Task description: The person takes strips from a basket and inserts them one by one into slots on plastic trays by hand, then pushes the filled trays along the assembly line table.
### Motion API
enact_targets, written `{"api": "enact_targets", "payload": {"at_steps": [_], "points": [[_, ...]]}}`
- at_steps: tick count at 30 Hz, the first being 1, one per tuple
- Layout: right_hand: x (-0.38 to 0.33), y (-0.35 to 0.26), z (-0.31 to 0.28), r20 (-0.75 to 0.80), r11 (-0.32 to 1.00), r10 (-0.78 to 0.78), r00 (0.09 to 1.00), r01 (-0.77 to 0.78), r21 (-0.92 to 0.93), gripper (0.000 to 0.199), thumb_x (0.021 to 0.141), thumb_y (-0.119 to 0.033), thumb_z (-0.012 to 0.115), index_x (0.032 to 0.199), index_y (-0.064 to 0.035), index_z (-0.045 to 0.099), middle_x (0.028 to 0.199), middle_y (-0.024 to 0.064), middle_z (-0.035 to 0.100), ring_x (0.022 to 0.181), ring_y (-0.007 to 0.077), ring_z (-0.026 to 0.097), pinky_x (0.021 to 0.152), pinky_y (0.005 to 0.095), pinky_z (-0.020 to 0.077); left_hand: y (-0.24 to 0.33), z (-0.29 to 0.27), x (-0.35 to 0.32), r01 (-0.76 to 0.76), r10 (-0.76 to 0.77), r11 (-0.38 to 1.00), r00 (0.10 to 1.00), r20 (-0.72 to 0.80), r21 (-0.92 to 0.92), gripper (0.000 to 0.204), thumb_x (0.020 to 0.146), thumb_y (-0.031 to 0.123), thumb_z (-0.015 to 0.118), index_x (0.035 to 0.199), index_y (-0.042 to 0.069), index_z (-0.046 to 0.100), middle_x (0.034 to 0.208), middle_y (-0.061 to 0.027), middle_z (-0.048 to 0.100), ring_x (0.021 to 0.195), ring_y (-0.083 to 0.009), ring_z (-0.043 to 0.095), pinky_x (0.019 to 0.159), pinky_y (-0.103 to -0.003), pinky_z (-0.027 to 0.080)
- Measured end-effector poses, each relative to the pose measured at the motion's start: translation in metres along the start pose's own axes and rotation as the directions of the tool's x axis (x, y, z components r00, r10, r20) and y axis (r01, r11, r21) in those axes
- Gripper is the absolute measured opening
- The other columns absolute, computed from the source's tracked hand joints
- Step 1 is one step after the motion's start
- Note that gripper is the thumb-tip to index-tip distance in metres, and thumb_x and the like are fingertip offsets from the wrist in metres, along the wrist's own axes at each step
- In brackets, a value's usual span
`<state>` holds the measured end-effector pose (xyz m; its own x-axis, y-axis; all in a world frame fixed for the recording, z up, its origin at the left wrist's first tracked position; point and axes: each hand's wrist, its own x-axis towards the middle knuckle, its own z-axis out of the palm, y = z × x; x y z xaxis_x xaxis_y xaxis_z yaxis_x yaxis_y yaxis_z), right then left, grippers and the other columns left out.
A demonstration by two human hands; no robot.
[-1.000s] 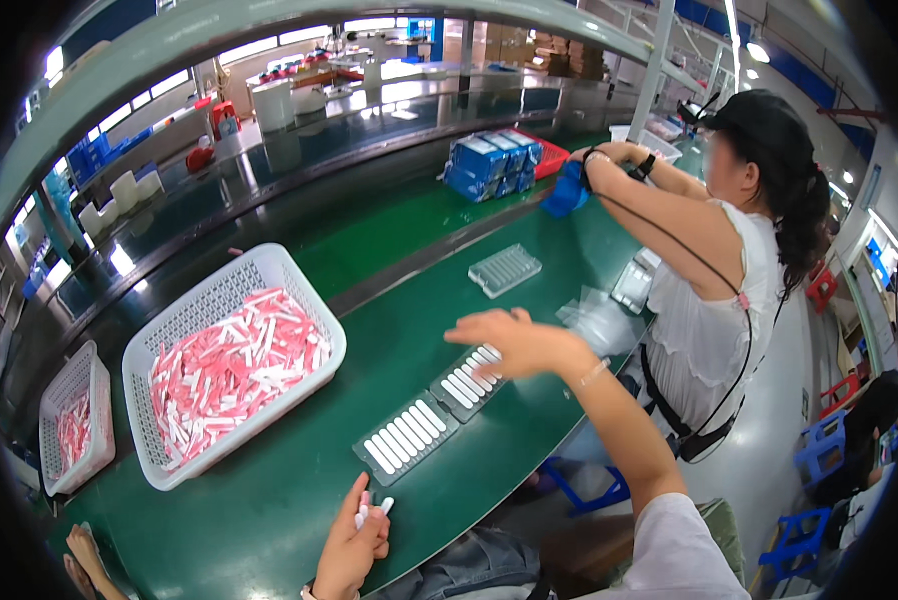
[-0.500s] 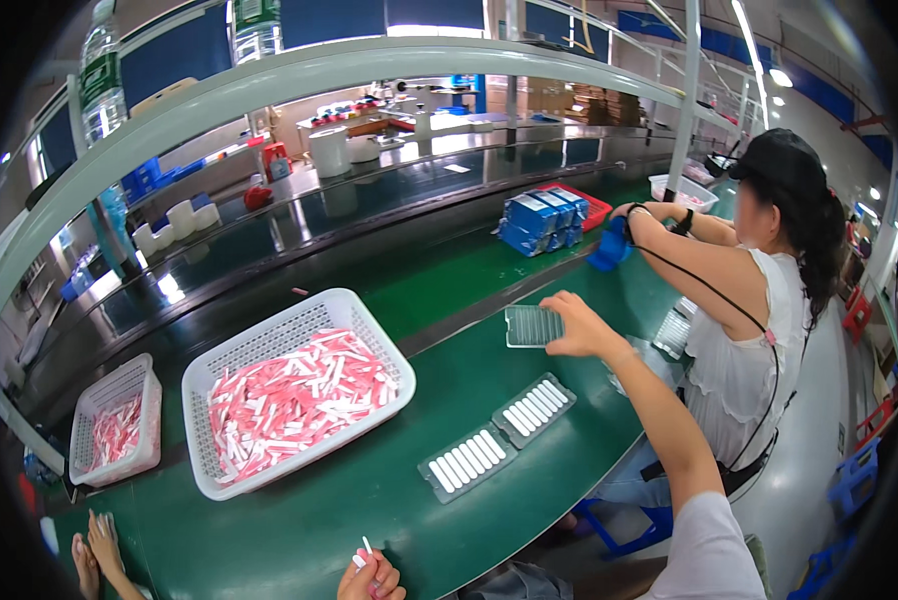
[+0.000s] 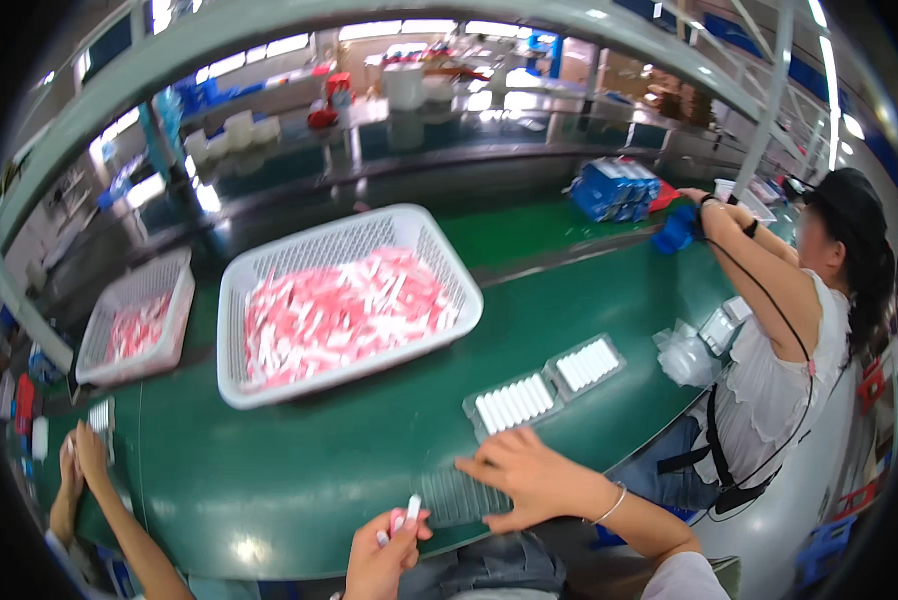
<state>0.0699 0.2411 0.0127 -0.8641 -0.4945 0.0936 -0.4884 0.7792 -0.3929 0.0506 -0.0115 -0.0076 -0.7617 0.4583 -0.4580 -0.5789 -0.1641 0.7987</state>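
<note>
My left hand (image 3: pixel 381 555), at the lower middle, is closed around a few small white-and-pink sticks (image 3: pixel 413 508). To its right my right hand (image 3: pixel 549 482) spans a clear ribbed plastic tray (image 3: pixel 454 500), gripping it between thumb and fingers low over the table's near edge. No sticks show in that tray. Just beyond lie two joined clear trays holding rows of white sticks, a nearer tray (image 3: pixel 514 403) and a farther tray (image 3: pixel 586 366). A large white basket (image 3: pixel 227 340) full of loose pink and white sticks stands beyond my left hand.
A smaller white basket (image 3: pixel 184 330) of similar sticks stands farther left. Near the left edge another person's hands (image 3: pixel 81 455) work by a tray. At right a co-worker (image 3: pixel 799 330) in a black cap sits beside clear plastic packaging (image 3: pixel 685 355). Blue packs (image 3: pixel 614 190) lie beyond.
My right hand has brought the clear tray back from the far right to beside my left hand. My left hand has come up with its sticks. The view has shifted.
</note>
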Motion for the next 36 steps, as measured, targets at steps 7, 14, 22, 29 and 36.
{"api": "enact_targets", "payload": {"at_steps": [7, 14, 22, 29, 36], "points": [[0.005, -0.049, 0.019, -0.314, 0.749, 0.413, 0.855, -0.122, 0.651, 0.031, 0.073, -0.010, 0.077, 0.103, -0.0051, 0.069, 0.098, 0.0066, 0.065, 0.086, 0.0217, 0.060, 0.076, 0.0337, 0.0473, -0.002, 0.027, 0.000, -0.179, 0.154, 0.951, 0.981, 0.116, 0.250, 0.024, 0.097, 0.016, 0.058, 0.111, -0.001, 0.066, 0.086, -0.0013, 0.069, 0.071, -0.0003, 0.052, 0.061, -0.016, 0.040], [-0.022, -0.045, 0.044, -0.682, 0.976, -0.006, 0.732, 0.152, 0.155, 0.022, 0.070, -0.001, 0.075, 0.092, -0.0070, 0.073, 0.093, 0.0040, 0.068, 0.077, 0.0174, 0.062, 0.065, 0.0286, 0.0509, -0.009, 0.023, 0.002, -0.032, 0.026, 0.999, 0.991, 0.135, 0.041, 0.031, 0.101, 0.020, 0.048, 0.122, 0.000, 0.060, 0.094, -0.0007, 0.066, 0.056, -0.0008, 0.040, 0.049, -0.017, 0.031], [-0.035, -0.039, 0.047, -0.590, 0.954, -0.297, 0.751, 0.259, -0.150, 0.023, 0.068, -0.006, 0.075, 0.091, -0.0065, 0.073, 0.096, 0.0011, 0.063, 0.079, 0.0141, 0.055, 0.066, 0.0271, 0.0497, -0.006, 0.020, 0.017, -0.365, 0.420, 0.787, 0.907, 0.001, 0.497, 0.026, 0.101, 0.016, 0.046, 0.114, -0.002, 0.060, 0.069, 0.0052, 0.042, 0.053, -0.0017, 0.032, 0.047, -0.021, 0.026], [-0.016, -0.015, 0.054, -0.684, 0.949, 0.226, 0.694, 0.002, 0.315, 0.013, 0.081, -0.001, 0.068, 0.094, -0.0040, 0.067, 0.100, 0.0043, 0.065, 0.073, 0.0168, 0.057, 0.073, 0.0319, 0.0483, 0.010, 0.011, 0.032, -0.196, 0.499, 0.033, 0.853, 0.154, 0.980, 0.037, 0.091, 0.004, 0.051, 0.128, 0.002, 0.053, 0.086, -0.0171, 0.065, 0.062, -0.0334, 0.063, 0.056, -0.040, 0.050], [-0.008, -0.005, 0.034, -0.195, 0.425, 0.669, 0.717, -0.155, 0.892, 0.021, 0.098, -0.003, 0.046, 0.116, 0.0037, 0.056, 0.077, 0.0048, 0.052, 0.070, 0.0093, 0.054, 0.068, 0.0225, 0.0473, 0.012, 0.017, 0.006, -0.167, 0.349, -0.209, 0.908, 0.233, 0.963, 0.049, 0.083, 0.003, 0.057, 0.131, 0.004, 0.052, 0.066, -0.0097, 0.056, 0.051, -0.0250, 0.058, 0.046, -0.036, 0.048]]}}
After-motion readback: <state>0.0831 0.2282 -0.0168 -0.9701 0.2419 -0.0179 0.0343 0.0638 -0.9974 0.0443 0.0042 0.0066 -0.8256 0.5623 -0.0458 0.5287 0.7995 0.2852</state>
